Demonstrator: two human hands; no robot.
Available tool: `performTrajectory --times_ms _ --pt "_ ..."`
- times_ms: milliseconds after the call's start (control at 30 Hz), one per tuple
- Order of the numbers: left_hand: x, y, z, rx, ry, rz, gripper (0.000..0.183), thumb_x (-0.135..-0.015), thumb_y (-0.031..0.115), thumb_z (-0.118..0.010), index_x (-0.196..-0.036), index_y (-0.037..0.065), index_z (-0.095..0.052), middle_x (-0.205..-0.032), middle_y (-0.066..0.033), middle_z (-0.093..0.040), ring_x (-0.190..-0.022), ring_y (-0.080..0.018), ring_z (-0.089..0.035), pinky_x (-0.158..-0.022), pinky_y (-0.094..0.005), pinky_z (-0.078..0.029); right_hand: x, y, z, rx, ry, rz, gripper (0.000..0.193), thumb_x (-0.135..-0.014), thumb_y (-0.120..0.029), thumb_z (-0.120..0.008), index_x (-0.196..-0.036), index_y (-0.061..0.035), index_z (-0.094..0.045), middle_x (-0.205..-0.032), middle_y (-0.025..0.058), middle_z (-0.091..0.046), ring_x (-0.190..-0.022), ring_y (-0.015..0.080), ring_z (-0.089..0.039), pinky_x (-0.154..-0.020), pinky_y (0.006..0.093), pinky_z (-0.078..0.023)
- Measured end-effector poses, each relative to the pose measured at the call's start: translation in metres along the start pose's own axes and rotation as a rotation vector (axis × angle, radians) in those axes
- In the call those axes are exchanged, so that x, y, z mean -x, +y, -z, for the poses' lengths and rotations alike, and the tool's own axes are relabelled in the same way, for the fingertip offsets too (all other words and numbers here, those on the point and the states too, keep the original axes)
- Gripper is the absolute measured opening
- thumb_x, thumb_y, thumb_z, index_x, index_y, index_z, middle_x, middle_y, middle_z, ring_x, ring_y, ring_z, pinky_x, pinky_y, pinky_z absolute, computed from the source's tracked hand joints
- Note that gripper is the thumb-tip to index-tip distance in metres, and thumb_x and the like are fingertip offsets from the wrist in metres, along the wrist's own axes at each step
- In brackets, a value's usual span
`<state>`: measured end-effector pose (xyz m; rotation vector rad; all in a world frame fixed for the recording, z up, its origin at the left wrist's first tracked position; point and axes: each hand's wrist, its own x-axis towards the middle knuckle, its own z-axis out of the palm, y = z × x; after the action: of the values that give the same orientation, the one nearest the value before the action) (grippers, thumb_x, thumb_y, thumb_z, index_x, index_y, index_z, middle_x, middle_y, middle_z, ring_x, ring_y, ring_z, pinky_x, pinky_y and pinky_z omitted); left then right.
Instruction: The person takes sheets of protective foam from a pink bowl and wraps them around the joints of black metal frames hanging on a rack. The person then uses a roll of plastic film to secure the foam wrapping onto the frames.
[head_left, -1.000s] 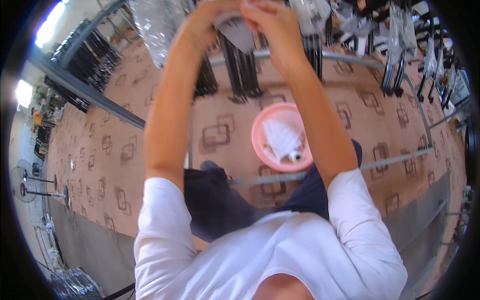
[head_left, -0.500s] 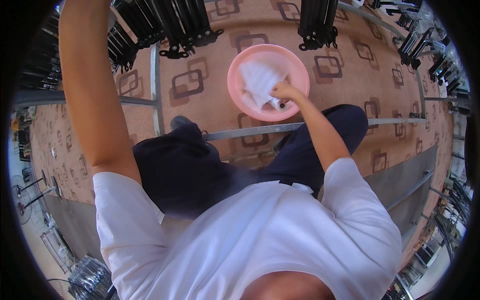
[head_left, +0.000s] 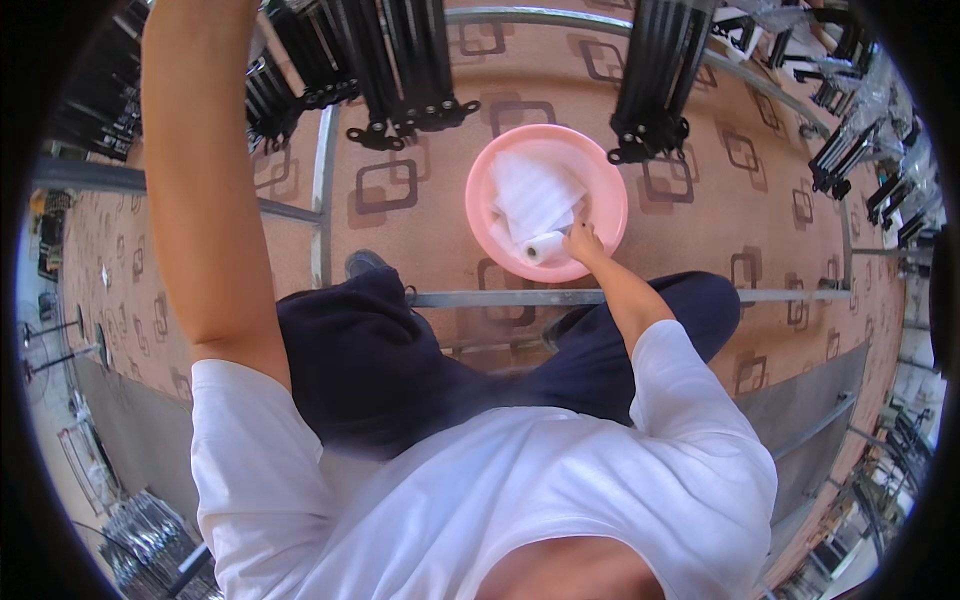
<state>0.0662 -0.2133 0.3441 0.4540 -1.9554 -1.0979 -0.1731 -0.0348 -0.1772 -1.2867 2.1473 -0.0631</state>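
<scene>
Right hand (head_left: 583, 242) is down inside the pink plastic basin (head_left: 474, 200), at the near right part of its interior. I see its fingers curled in beside the right end of a white roll (head_left: 545, 247); they are too small in my view for me to tell whether they grip the roll, the sheet edge next to it, or nothing. The roll lies tilted, its dark-cored end facing left and toward the wearer. White sheets (head_left: 535, 192), thin and loosely stacked, lie in the basin just beyond the roll and fill much of its left half. The basin stands on the patterned floor (head_left: 420, 240), on the far side of a grey metal bar (head_left: 500, 299).

Left forearm (head_left: 205, 180) runs up past the top edge of my picture; the left hand lies outside it, so I am unable to tell its state or what it touches. To the right of that forearm I note bundles of black metal tubes (head_left: 415, 70) hanging with bracketed lower ends. Another black bundle (head_left: 657, 80) hangs beyond the basin, to its right, apart from the basin's rim in my view. Clear plastic wrapping (head_left: 872, 110) covers parts at far right.
</scene>
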Motion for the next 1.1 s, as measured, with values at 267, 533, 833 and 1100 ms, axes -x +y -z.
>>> performTrajectory --times_ms 267,533,833,1100 --pt "0.026 -0.015 -0.007 -0.187 0.08 0.016 0.037 -0.075 0.014 -0.058 -0.106 -0.003 -0.049 -0.096 -0.0155 -0.058 -0.084 -0.0221 -0.057 -0.074 -0.0285 -0.046 0.001 -0.049 -0.076 0.059 -0.017 0.019 0.054 -0.074 -0.027 -0.053 -0.122 -0.0148 -0.032 -0.123 0.0228 -0.031 -0.106 0.0421 -0.04 -0.085 0.0508 -0.036" --pt "0.039 -0.041 0.0 -0.252 0.129 0.057 0.042 -0.072 0.013 -0.06 -0.109 0.0 -0.045 -0.097 -0.0169 -0.056 -0.085 -0.0258 -0.056 -0.073 -0.0317 -0.046 -0.036 -0.023 -0.099 0.585 0.259 0.451 0.047 -0.075 -0.021 -0.053 -0.121 -0.0189 -0.039 -0.121 0.0152 -0.038 -0.116 0.0276 -0.031 -0.09 0.0551 -0.023" --pt "0.025 -0.04 -0.002 -0.289 0.234 0.006 0.05 -0.069 0.012 -0.062 -0.113 0.003 -0.04 -0.098 -0.0186 -0.054 -0.085 -0.0299 -0.056 -0.072 -0.0352 -0.046 0.012 -0.075 -0.005 -0.17 0.298 0.451 0.049 -0.059 -0.025 -0.066 -0.096 -0.0009 -0.045 -0.093 0.0217 -0.053 -0.081 0.0391 -0.054 -0.069 0.0431 -0.043" --pt "-0.003 -0.03 -0.016 -0.513 0.553 -0.215 0.057 -0.067 0.011 -0.064 -0.116 0.005 -0.036 -0.098 -0.02 -0.052 -0.086 -0.0336 -0.055 -0.072 -0.0383 -0.047 0.218 -0.18 0.274 -1.091 -0.298 0.745 0.066 -0.059 -0.031 -0.066 -0.112 0.0023 -0.043 -0.094 0.0122 -0.056 -0.08 0.02 -0.057 -0.073 0.0311 -0.045"
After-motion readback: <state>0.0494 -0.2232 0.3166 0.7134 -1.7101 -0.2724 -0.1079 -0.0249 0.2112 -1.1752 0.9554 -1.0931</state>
